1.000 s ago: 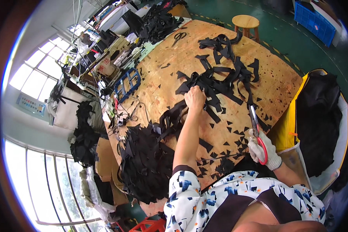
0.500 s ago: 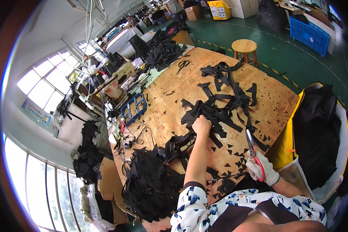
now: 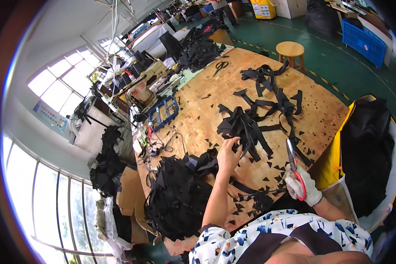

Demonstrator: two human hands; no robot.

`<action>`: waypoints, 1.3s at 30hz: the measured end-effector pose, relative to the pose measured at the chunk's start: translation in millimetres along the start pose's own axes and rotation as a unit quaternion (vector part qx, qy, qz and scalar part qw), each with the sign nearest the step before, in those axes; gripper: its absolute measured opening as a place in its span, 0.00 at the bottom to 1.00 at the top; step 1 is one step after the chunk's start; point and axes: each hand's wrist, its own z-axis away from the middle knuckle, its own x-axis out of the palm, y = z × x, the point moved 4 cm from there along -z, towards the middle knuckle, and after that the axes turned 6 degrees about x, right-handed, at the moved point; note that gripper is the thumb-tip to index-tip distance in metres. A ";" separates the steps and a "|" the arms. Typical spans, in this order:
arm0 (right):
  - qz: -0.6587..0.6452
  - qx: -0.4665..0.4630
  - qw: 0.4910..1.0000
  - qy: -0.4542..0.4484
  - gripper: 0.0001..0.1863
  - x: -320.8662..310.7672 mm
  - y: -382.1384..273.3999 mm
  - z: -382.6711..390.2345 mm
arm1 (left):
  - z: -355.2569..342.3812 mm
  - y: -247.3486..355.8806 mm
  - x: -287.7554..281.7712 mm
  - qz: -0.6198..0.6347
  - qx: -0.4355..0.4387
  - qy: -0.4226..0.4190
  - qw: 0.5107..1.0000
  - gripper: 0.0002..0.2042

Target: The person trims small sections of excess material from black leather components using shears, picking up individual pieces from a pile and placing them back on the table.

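My bare left hand [image 3: 229, 156] is over the wooden table [image 3: 198, 110], fingers loosely bent and apart at the lower edge of a tangle of black fabric strips [image 3: 242, 127]; I see nothing held in it. In my gloved right hand [image 3: 302, 185] are red-handled scissors [image 3: 290, 154], blades pointing away from me. A large heap of black fabric pieces [image 3: 176, 198] lies left of my left forearm. Small black triangles are scattered near my right hand. Another pair of dark scissors [image 3: 221, 67] rests at the far side.
A yellow-edged bag of black material [image 3: 365, 154] stands right of the table. Beyond are a wooden stool [image 3: 290, 48], a blue crate [image 3: 363, 42] and a person [image 3: 224, 13]. A blue frame [image 3: 163, 114], cords and clutter line the left side, by windows.
My left hand has drawn back toward me and left, away from the middle of the strips, its fingers loosening. The scissors stay in my right hand. The camera view has shifted.
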 end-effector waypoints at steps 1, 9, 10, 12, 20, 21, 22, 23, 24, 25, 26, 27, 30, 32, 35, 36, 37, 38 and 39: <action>-0.001 0.008 1.000 0.013 0.21 -5.3 8.1 -5.8 | 0.9 -8.2 9.2 0.009 -0.017 -0.036 0.999 0.16; 0.021 0.019 1.000 -0.010 0.20 2.2 1.3 -5.0 | 16.6 -16.5 -18.2 -0.173 -0.089 0.032 0.980 0.09; 0.021 0.022 1.000 -0.007 0.20 1.1 3.2 -4.9 | 15.3 -20.9 -11.2 -0.171 -0.089 0.029 0.981 0.09; 0.006 0.033 0.999 0.003 0.20 -0.4 5.1 -5.8 | 9.6 -23.5 5.7 -0.162 -0.032 -0.024 0.986 0.11; 0.016 0.023 1.000 -0.007 0.20 3.2 2.4 -1.3 | 12.1 -20.2 58.6 -0.348 0.249 -0.284 0.858 0.17; 0.026 0.020 0.999 -0.003 0.20 3.5 2.7 0.0 | 15.2 -21.1 62.8 -0.349 0.245 -0.293 0.856 0.15; 0.025 0.015 1.000 -0.006 0.18 2.5 3.2 0.7 | 16.0 -22.9 68.1 -0.367 0.248 -0.299 0.845 0.14; -0.034 0.034 0.999 -0.014 0.16 0.4 9.2 -1.7 | 16.4 -26.3 73.7 -0.385 0.250 -0.304 0.834 0.13; -0.023 0.016 1.000 -0.007 0.16 -0.9 11.5 -2.0 | 15.5 -25.6 75.6 -0.374 0.261 -0.285 0.843 0.12; -0.012 -0.002 1.000 -0.002 0.16 0.3 11.8 -2.2 | 17.3 -26.4 76.0 -0.364 0.269 -0.265 0.851 0.11; -0.026 0.042 0.999 0.004 0.16 2.5 9.8 -1.9 | 18.9 -28.4 74.3 -0.353 0.272 -0.241 0.862 0.10; -0.071 0.081 0.994 -0.008 0.15 -0.4 13.4 -3.6 | 20.4 -19.1 69.6 -0.344 0.302 -0.191 0.869 0.05; 0.014 0.041 0.999 0.004 0.16 4.0 5.6 -1.2 | 24.9 -13.6 54.4 -0.356 0.277 -0.201 0.870 0.06; 0.023 0.021 1.000 -0.004 0.16 4.8 2.8 -2.1 | 27.5 -10.1 39.7 -0.324 0.235 -0.158 0.903 0.05; -0.062 0.074 0.995 -0.015 0.17 -0.7 9.3 -4.8 | 19.6 19.8 2.1 -0.189 0.186 -0.053 0.963 0.05; 0.030 -0.013 0.999 0.010 0.18 1.9 6.6 -0.5 | 15.8 25.6 -12.5 -0.089 0.121 0.016 0.989 0.05; 0.030 -0.013 0.999 0.007 0.18 2.3 8.0 -1.9 | 14.3 28.8 -25.6 0.013 0.053 0.084 0.995 0.05; 0.021 -0.022 1.000 0.002 0.19 1.5 9.0 -2.8 | 13.7 33.8 -37.7 0.095 0.034 0.126 0.987 0.07; 0.012 -0.032 0.999 -0.004 0.20 2.0 9.0 -3.2 | 13.0 34.7 -49.9 0.149 0.007 0.161 0.976 0.08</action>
